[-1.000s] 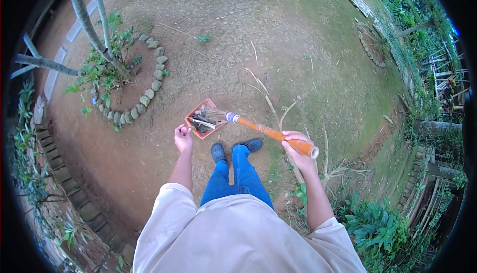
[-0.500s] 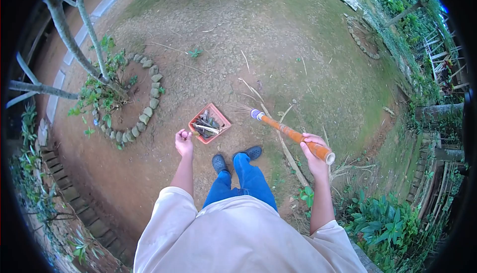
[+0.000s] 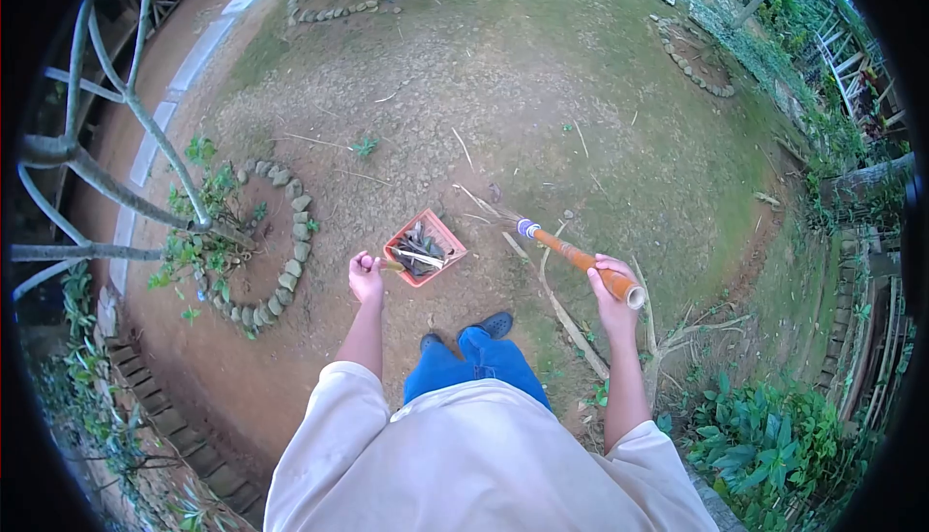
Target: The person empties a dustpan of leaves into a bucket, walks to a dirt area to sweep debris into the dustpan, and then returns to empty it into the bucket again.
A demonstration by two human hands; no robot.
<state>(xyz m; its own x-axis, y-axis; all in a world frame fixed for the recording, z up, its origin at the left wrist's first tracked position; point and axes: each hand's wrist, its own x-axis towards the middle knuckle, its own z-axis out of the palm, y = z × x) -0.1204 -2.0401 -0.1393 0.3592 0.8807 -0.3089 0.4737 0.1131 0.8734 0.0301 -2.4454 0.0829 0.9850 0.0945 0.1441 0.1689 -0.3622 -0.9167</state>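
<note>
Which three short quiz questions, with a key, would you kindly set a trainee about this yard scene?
1. Multiple choice: what does the right hand hold?
A) a shovel
B) a broom
C) a hose

2. Fill in the missing word: the bed at the foot of the tree on the left is edged with ____.

3. True or false: the bristles are outside the orange container.

Key: 1. B; 2. stones; 3. true
</note>
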